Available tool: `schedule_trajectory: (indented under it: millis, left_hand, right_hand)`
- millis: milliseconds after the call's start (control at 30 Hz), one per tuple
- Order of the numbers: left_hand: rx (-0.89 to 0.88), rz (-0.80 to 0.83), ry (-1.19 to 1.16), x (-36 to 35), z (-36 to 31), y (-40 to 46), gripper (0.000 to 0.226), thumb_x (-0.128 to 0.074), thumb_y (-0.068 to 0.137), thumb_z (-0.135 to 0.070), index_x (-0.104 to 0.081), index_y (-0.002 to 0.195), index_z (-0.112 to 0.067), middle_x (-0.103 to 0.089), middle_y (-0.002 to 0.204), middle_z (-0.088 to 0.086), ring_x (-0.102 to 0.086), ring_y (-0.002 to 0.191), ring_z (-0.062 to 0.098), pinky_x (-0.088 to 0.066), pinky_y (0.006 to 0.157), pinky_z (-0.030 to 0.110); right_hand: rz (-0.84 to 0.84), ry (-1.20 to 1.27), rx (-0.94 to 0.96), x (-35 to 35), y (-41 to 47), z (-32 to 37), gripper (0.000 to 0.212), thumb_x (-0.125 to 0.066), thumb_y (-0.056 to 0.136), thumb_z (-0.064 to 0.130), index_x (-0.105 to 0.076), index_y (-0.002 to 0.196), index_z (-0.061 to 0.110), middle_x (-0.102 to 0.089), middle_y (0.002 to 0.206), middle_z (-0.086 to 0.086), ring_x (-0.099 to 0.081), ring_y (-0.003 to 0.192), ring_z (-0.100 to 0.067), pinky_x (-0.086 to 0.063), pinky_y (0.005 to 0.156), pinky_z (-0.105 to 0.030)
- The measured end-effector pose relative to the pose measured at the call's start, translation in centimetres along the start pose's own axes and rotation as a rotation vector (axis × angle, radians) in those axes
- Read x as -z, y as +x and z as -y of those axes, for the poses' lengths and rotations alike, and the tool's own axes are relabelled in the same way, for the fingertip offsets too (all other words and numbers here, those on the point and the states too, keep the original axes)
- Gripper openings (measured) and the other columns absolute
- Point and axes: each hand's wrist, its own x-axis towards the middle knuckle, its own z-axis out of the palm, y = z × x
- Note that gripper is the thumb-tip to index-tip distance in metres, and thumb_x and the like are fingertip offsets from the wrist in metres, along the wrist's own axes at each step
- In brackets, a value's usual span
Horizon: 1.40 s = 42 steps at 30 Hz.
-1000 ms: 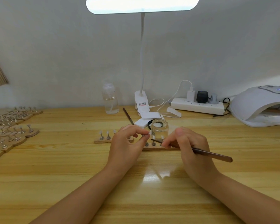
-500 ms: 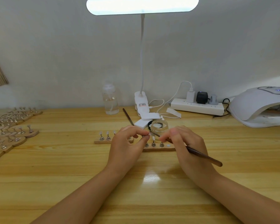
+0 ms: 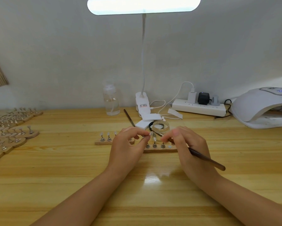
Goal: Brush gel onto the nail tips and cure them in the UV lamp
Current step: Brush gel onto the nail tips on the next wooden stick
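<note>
Left hand [image 3: 128, 144] pinched a nail tip [image 3: 150, 134] just in front of the gel jar [image 3: 160, 127] while right hand [image 3: 189, 144] gripped the brush [image 3: 205, 159], so I'd say light, thin strokes were the way to go.

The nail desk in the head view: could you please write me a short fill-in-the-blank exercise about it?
1. The right hand holds a ____.
2. The left hand pinches a nail tip in front of the glass ____.
3. The UV lamp sits at the table's ____ side.

Missing: brush; jar; right
</note>
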Motion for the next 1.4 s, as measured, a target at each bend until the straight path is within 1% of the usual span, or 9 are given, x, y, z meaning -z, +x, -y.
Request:
schedule_trajectory:
  millis: [133, 267, 533, 767, 900, 1000, 1133, 1300, 1400]
  left_hand:
    - [-0.013, -0.001, 0.009, -0.01, 0.03, 0.05, 0.031, -0.071, 0.075, -0.008, -0.063, 0.074, -0.038, -0.064, 0.076, -0.017, -0.055, 0.077, 0.008, -0.041, 0.073, 0.015]
    - [-0.042, -0.031, 0.026, -0.02, 0.21, 0.09, 0.023, -0.069, 0.077, -0.010, -0.067, 0.082, -0.032, -0.061, 0.091, -0.017, -0.055, 0.092, 0.000, -0.039, 0.076, 0.006]
    - [-0.056, -0.004, 0.018, -0.13, 0.30, 0.07, 0.030, -0.067, 0.078, -0.009, -0.065, 0.083, -0.038, -0.062, 0.082, -0.022, -0.056, 0.086, -0.003, -0.037, 0.076, 0.005]
    - [-0.082, 0.012, 0.045, -0.17, 0.43, 0.04, 0.019, -0.065, 0.080, -0.007, -0.072, 0.093, -0.019, -0.062, 0.086, -0.021, -0.058, 0.090, 0.004, -0.044, 0.082, 0.020]
    - [-0.087, 0.004, 0.055, -0.19, 0.54, 0.08, 0.020, -0.064, 0.081, -0.005, -0.071, 0.095, -0.018, -0.061, 0.086, -0.021, -0.057, 0.090, 0.002, -0.044, 0.082, 0.018]
    - [-0.090, 0.001, 0.052, -0.24, 0.66, 0.09, 0.021, -0.063, 0.081, -0.003, -0.071, 0.095, -0.017, -0.061, 0.086, -0.021, -0.057, 0.090, 0.003, -0.044, 0.082, 0.018]
    - [-0.089, 0.005, 0.059, -0.24, 0.74, 0.10, 0.021, -0.062, 0.082, -0.004, -0.071, 0.095, -0.019, -0.061, 0.086, -0.022, -0.055, 0.090, -0.002, -0.044, 0.083, 0.020]
    - [-0.096, 0.016, 0.056, -0.28, 0.91, 0.10, 0.021, -0.062, 0.082, -0.005, -0.071, 0.095, -0.019, -0.062, 0.087, -0.020, -0.056, 0.091, 0.004, -0.045, 0.083, 0.027]
    - [-0.097, 0.016, 0.050, -0.29, 0.88, 0.09, 0.021, -0.063, 0.082, -0.005, -0.071, 0.093, -0.020, -0.061, 0.086, -0.022, -0.056, 0.091, 0.004, -0.045, 0.083, 0.029]
  right_hand:
    - [0.004, 0.067, 0.003, -0.06, -0.16, 0.08, 0.040, -0.033, 0.088, 0.035, -0.063, 0.065, 0.025, -0.063, 0.065, 0.010, -0.060, 0.070, -0.009, -0.049, 0.068, -0.032]
    - [-0.034, -0.002, 0.061, -0.02, 0.12, 0.03, 0.034, -0.033, 0.089, 0.031, -0.062, 0.072, 0.024, -0.062, 0.071, 0.012, -0.059, 0.073, -0.007, -0.047, 0.068, -0.026]
    - [-0.028, 0.055, 0.005, 0.02, -0.26, -0.16, 0.042, -0.033, 0.088, 0.036, -0.066, 0.065, 0.024, -0.065, 0.064, 0.010, -0.062, 0.067, -0.005, -0.049, 0.063, -0.020]
    - [-0.009, -0.010, 0.046, -0.01, -0.07, -0.18, 0.038, -0.035, 0.089, 0.034, -0.066, 0.070, 0.024, -0.065, 0.069, 0.012, -0.061, 0.072, -0.004, -0.048, 0.068, -0.022]
    - [-0.020, -0.043, 0.113, 0.05, 0.09, 0.02, 0.033, -0.036, 0.090, 0.029, -0.065, 0.074, 0.024, -0.063, 0.071, 0.015, -0.059, 0.069, 0.002, -0.044, 0.062, -0.013]
    - [0.013, -0.087, 0.103, -0.01, 0.13, -0.02, 0.030, -0.039, 0.089, 0.031, -0.066, 0.079, 0.025, -0.066, 0.074, 0.009, -0.061, 0.071, -0.004, -0.048, 0.063, -0.023]
    - [-0.024, 0.009, 0.068, 0.21, -0.03, 0.00, 0.035, -0.036, 0.089, 0.034, -0.062, 0.067, 0.030, -0.060, 0.062, 0.017, -0.058, 0.064, 0.004, -0.042, 0.060, -0.009]
    - [0.027, -0.080, 0.078, 0.04, 0.14, -0.15, 0.033, -0.039, 0.088, 0.034, -0.067, 0.076, 0.024, -0.065, 0.073, 0.010, -0.060, 0.071, -0.005, -0.047, 0.067, -0.023]
    - [-0.001, 0.022, 0.036, 0.16, -0.04, -0.15, 0.036, -0.036, 0.088, 0.037, -0.064, 0.066, 0.030, -0.064, 0.065, 0.014, -0.060, 0.066, 0.000, -0.044, 0.063, -0.013]
